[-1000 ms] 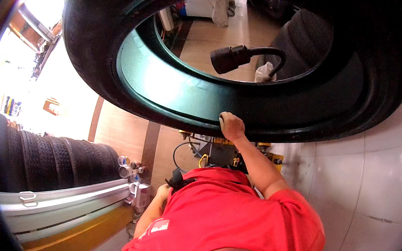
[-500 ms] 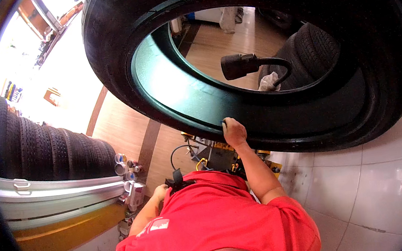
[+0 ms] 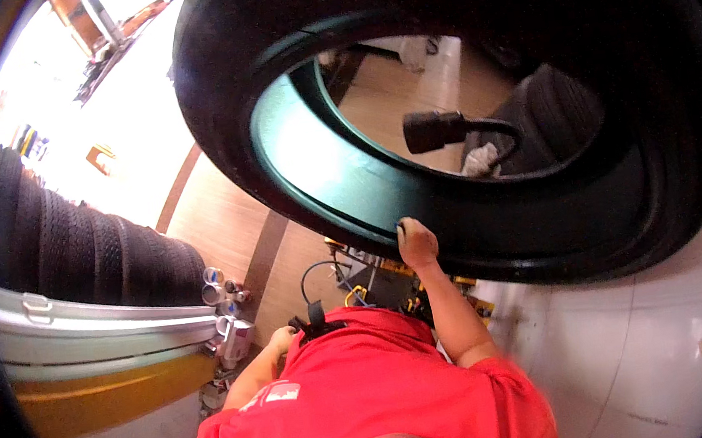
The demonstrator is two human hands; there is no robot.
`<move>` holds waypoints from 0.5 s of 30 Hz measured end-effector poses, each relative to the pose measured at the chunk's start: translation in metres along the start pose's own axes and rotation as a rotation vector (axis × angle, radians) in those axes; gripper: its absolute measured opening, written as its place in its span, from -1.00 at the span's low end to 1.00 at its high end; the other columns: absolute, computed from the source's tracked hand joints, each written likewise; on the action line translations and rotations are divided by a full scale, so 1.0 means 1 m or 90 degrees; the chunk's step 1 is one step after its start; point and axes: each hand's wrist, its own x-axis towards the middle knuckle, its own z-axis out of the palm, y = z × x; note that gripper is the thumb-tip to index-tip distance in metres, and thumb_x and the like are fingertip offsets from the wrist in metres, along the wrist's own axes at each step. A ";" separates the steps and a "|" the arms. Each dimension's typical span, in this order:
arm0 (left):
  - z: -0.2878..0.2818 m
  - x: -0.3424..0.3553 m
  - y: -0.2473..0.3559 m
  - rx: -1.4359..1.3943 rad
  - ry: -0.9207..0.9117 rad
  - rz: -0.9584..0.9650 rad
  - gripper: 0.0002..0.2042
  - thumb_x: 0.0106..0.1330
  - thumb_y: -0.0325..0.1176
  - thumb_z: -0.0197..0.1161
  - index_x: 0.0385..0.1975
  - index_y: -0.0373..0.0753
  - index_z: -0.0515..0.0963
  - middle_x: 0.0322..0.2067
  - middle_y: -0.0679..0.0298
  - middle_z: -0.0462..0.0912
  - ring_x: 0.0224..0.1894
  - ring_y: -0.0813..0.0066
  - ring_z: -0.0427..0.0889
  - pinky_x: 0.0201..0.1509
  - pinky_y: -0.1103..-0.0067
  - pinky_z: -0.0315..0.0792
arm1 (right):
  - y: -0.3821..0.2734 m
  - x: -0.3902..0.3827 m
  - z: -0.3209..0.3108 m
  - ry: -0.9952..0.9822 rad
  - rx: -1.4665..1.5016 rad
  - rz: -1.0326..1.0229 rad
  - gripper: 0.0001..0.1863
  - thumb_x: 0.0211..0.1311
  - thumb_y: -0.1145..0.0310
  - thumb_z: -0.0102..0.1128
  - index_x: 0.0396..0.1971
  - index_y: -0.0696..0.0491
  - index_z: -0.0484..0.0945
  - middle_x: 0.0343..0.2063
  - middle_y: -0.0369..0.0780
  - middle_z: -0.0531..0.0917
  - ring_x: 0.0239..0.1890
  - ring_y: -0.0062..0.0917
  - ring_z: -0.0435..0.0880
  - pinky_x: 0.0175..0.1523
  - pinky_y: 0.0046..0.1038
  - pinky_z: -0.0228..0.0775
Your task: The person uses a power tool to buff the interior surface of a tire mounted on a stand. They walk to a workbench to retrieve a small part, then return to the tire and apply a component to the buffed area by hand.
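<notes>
A large black tyre (image 3: 318, 230) looms in front of me, its near side low and its hollow inside facing me. My right hand (image 3: 418, 245) is closed over the near bead edge, fingers curled inside the tyre. A black lamp (image 3: 434, 130) on a bent gooseneck sits within the tyre's opening, and a bright greenish glow covers the left part of the inner wall. Beside my waist, my left hand (image 3: 281, 339) is next to a black strap (image 3: 316, 313); its fingers are mostly hidden, so its grip cannot be made out.
A row of tyres (image 3: 108, 242) stands at the left behind a white and yellow counter (image 3: 109, 343). Small cans (image 3: 214, 291) and a white jug (image 3: 235, 336) are by its end. Yellow-and-black equipment (image 3: 374, 284) lies below the tyre. More tyres (image 3: 556, 115) show through the opening.
The tyre and lamp sit slightly lower and farther right in view, and the surroundings have shifted a little too. My right hand keeps its hold on the bead; my left hand stays at my waist.
</notes>
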 end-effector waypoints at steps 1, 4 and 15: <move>0.003 0.004 -0.005 -0.006 0.004 -0.012 -0.43 0.06 0.08 0.23 -0.05 -0.27 0.53 -0.10 -0.05 0.57 0.01 0.11 0.54 0.08 0.42 0.40 | 0.000 -0.001 0.000 -0.001 0.002 0.003 -0.85 0.19 0.33 0.10 -0.30 0.05 0.50 -0.34 -0.14 0.59 -0.26 -0.19 0.58 -0.20 -0.24 0.43; 0.005 0.011 -0.008 0.000 0.026 -0.037 -0.41 0.01 0.10 0.25 -0.07 -0.26 0.55 -0.08 -0.05 0.56 0.02 0.11 0.53 0.09 0.40 0.39 | -0.004 -0.001 -0.008 -0.015 -0.001 0.009 -0.84 0.20 0.32 0.10 -0.29 0.06 0.50 -0.34 -0.13 0.59 -0.25 -0.19 0.58 -0.20 -0.24 0.43; -0.010 -0.010 0.027 0.038 -0.004 -0.068 -0.43 0.08 0.05 0.19 0.01 -0.22 0.50 0.01 0.02 0.52 0.08 0.15 0.49 0.14 0.42 0.36 | -0.015 0.000 -0.016 -0.020 -0.021 0.012 -0.85 0.18 0.33 0.10 -0.30 0.06 0.51 -0.33 -0.13 0.60 -0.25 -0.18 0.58 -0.18 -0.25 0.43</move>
